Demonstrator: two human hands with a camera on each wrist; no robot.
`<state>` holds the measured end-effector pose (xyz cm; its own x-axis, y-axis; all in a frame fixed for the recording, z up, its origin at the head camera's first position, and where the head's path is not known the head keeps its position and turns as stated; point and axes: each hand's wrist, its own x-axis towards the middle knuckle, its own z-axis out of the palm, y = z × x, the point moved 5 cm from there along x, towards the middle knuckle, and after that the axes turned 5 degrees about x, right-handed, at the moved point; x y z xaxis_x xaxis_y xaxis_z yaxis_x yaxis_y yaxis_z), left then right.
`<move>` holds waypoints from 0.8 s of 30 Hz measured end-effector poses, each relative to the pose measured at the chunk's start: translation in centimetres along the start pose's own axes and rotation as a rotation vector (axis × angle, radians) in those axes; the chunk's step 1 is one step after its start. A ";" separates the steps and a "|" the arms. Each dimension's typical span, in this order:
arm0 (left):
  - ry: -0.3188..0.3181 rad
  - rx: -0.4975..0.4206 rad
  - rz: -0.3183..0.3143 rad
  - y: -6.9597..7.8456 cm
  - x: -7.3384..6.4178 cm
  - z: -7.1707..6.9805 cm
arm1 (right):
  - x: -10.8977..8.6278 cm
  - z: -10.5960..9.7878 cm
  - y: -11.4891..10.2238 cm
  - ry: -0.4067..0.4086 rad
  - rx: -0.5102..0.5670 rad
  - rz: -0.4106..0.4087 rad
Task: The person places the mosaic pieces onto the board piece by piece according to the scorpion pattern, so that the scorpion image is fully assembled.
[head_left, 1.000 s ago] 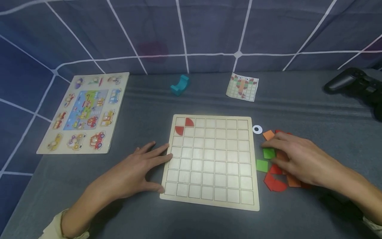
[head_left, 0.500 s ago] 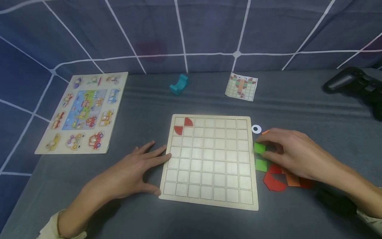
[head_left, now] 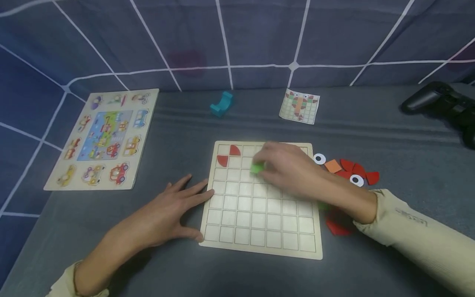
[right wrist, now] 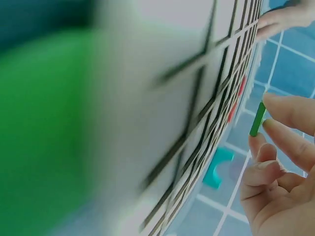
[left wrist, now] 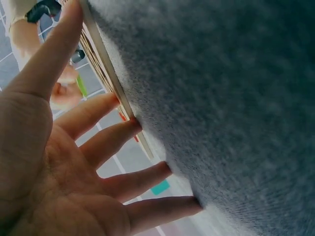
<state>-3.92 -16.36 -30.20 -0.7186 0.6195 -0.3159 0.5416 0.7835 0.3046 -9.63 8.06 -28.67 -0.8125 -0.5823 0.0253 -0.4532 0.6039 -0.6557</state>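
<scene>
My right hand (head_left: 283, 167) pinches a green square tile (head_left: 257, 168) between thumb and fingertips, over the upper part of the wooden grid board (head_left: 237, 222). In the right wrist view the green tile (right wrist: 257, 119) shows edge-on, apart from the board's face. Two red quarter-circle tiles (head_left: 235, 150) lie in cells at the board's top left corner. My left hand (head_left: 159, 216) is spread along the board's left edge, thumb at the lower corner. In the left wrist view its straight fingers (left wrist: 110, 142) reach the board's edge and the cloth.
Right of the board lie red tiles (head_left: 372, 177), an orange tile (head_left: 332, 166) and white eye discs (head_left: 319, 159), partly under my right forearm. Behind stand a teal curved block (head_left: 222, 104) and a pattern card (head_left: 299, 107). A picture puzzle (head_left: 142, 173) lies left, a black game controller (head_left: 441, 107) right.
My right hand has picked up a green tile from the loose pieces and carried it left over the board. The left hand stays at the board's edge.
</scene>
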 end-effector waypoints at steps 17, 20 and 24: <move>0.019 0.013 0.019 0.1 -0.1 -0.2 | 6.1 2.5 -1.4 -0.103 -0.077 -0.023; 0.018 0.016 0.011 0.1 0.0 -0.2 | 6.1 2.7 -1.4 -0.119 -0.101 -0.011; 0.012 0.015 -0.002 0.1 0.1 -0.2 | 6.0 2.7 -1.2 -0.116 -0.127 -0.004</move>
<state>-4.03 -16.22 -30.02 -0.7247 0.6176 -0.3057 0.5468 0.7853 0.2903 -12.96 2.36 -29.74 -0.7665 -0.6390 -0.0644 -0.5046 0.6613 -0.5551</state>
